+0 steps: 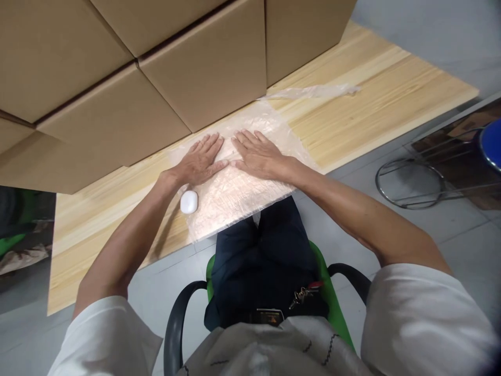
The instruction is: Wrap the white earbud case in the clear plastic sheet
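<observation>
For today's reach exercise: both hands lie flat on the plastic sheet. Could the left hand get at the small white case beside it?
Probably yes. The left hand lies flat on the plastic sheet, the small white case sits just by its wrist, and nothing lies between them.

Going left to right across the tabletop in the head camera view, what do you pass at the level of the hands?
white oval case → left hand, flat on the clear plastic bag → right hand, flat on the same bag → bare wooden table → metal stool frame on the floor.

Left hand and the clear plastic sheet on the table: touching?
Touching. The head view shows the left hand pressed flat, palm down, on the plastic sheet, fingers spread.
</observation>
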`<state>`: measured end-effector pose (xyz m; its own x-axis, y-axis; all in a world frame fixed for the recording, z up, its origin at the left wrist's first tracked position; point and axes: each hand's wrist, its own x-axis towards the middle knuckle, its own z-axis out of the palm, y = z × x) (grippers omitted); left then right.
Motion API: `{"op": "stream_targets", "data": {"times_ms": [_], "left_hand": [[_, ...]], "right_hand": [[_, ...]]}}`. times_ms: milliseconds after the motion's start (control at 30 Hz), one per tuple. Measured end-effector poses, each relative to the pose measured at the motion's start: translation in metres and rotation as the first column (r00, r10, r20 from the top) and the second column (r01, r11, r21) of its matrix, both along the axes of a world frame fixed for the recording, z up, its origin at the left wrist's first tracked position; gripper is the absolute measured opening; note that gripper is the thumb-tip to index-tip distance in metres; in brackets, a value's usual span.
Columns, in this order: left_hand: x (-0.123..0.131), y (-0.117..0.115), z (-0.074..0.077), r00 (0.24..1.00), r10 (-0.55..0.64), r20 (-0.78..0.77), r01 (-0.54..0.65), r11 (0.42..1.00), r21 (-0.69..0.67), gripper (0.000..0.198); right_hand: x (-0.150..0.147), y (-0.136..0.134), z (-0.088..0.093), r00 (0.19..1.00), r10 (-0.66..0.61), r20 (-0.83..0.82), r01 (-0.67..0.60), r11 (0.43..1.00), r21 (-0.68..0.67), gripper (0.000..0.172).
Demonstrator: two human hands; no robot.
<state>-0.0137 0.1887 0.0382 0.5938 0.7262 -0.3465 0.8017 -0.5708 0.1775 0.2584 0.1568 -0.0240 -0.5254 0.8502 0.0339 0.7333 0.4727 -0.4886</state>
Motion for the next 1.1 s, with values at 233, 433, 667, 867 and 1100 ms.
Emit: {"op": "stream_targets", "data": {"times_ms": [233, 433, 667, 867, 1100], "left_hand": [[-0.009, 0.006, -0.011, 0.999, 0.018, 0.045, -0.017, 1.000, -0.023, 0.120], [-0.019, 0.012, -0.015, 0.998, 0.024, 0.059, -0.023, 1.000, -0.005, 0.123], [-0.029, 0.015, -0.026, 0.993, 0.020, 0.114, -0.028, 0.998, 0.064, 0.123], [-0.026, 0.012, -0.031, 0.991, 0.025, 0.129, -0.039, 0.994, 0.104, 0.121], [-0.031, 0.014, -0.038, 0.991, -0.014, 0.134, -0.011, 0.982, 0.186, 0.111]], "right_hand": [[0.040, -0.012, -0.012, 0.999, -0.014, -0.039, 0.016, 0.999, 0.046, 0.101], [0.087, -0.032, -0.009, 0.995, -0.100, 0.018, 0.099, 0.994, 0.051, 0.100], [0.119, -0.047, -0.004, 0.975, -0.195, 0.106, 0.186, 0.979, 0.083, 0.102], [0.112, -0.046, 0.011, 0.964, -0.215, 0.156, 0.199, 0.974, 0.110, 0.096], [0.020, -0.030, 0.037, 0.990, -0.015, 0.141, 0.010, 0.999, 0.038, 0.093]]}}
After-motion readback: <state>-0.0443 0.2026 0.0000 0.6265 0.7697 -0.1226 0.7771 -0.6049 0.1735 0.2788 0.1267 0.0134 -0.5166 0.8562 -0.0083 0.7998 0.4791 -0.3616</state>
